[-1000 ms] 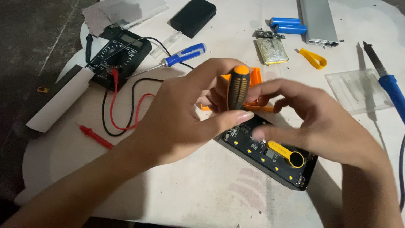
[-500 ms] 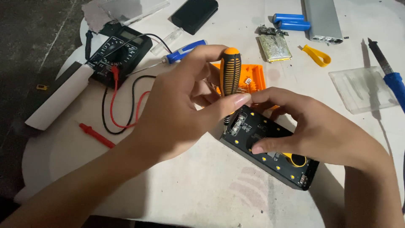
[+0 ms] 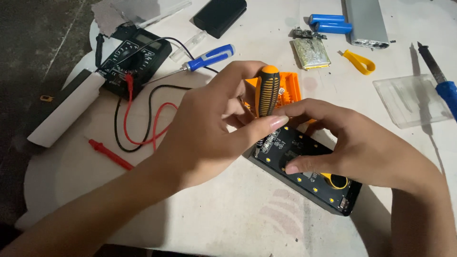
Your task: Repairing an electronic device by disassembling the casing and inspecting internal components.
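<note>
My left hand [image 3: 216, 126] grips an orange-and-black screwdriver [image 3: 266, 90] upright, its tip down at the near-left corner of a black flat device [image 3: 304, 173] with small yellow dots. My right hand [image 3: 352, 140] rests on that device, fingers spread and pressing its top. A yellow pry tool [image 3: 333, 180] lies on the device under my right palm. An orange plastic case [image 3: 290, 88] sits just behind the screwdriver.
A black multimeter [image 3: 135, 54] with red and black leads [image 3: 138, 123] lies at the left. A blue screwdriver [image 3: 209, 57], blue cells [image 3: 328, 24], a silver pouch cell [image 3: 312, 52], a clear lid [image 3: 412, 97] and a soldering iron [image 3: 440, 85] surround the white table [image 3: 228, 219].
My left hand has shifted the screwdriver from tilted to upright and set its tip on the device's corner. My right hand has opened flat onto the device.
</note>
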